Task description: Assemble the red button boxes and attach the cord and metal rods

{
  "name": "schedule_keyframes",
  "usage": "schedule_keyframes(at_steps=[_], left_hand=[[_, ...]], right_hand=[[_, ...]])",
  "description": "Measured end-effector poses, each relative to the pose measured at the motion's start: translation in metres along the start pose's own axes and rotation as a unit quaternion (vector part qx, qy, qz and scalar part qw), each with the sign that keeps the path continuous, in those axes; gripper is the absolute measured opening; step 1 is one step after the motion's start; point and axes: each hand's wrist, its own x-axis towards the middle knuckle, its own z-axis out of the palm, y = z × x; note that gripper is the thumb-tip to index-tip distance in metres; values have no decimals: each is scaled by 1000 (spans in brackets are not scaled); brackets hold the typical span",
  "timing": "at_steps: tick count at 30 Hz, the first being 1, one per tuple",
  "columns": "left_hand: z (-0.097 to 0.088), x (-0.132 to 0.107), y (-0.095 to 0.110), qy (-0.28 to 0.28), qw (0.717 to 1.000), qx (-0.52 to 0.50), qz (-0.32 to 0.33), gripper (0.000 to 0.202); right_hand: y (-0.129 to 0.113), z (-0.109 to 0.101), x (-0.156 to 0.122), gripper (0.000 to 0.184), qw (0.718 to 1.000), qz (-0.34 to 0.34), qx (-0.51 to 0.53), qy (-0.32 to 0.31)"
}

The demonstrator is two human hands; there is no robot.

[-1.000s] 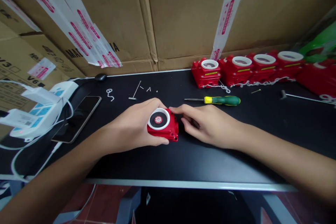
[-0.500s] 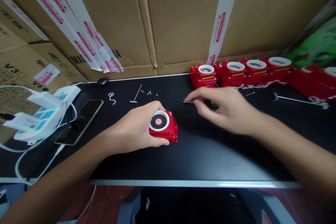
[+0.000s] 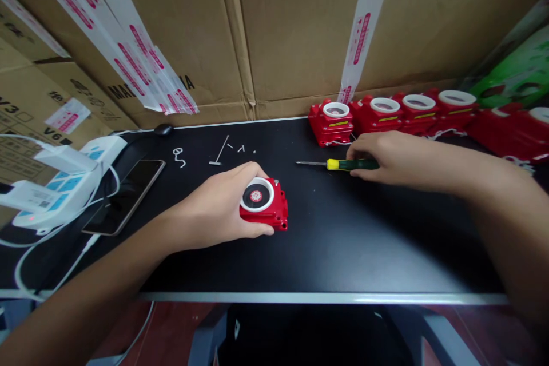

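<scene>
My left hand [image 3: 214, 206] is wrapped around a small red housing [image 3: 277, 211] with a white ring and a black disc in its top, near the middle of the table. Its left part is hidden under my palm. To the right, my right hand [image 3: 386, 157] has its fingers closed on the handle end of a screwdriver [image 3: 338, 164]. The handle is green and yellow, and the metal shaft points left, low over the tabletop. Behind my left hand lie a small metal T-shaped rod [image 3: 221, 151] and several tiny screws [image 3: 241, 148].
Several similar red housings [image 3: 332, 126] stand in a row along the back right. A phone [image 3: 128, 194], a white power strip [image 3: 55, 194] with cables and a looped white cord [image 3: 178, 155] lie on the left. Cardboard boxes [image 3: 291, 28] wall the back of the black table [image 3: 343, 251].
My right hand has moved right and closed on the screwdriver's handle, which now shows clearly. The left hand keeps its hold on the red housing. The view has shifted slightly.
</scene>
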Motion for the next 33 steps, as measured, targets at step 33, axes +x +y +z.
schedule_keyframes(at_steps=[33], left_hand=[[0, 0, 2, -6, 1000, -13, -3, 59]], right_hand=[[-92, 13, 2, 32, 692, -190, 503, 481]])
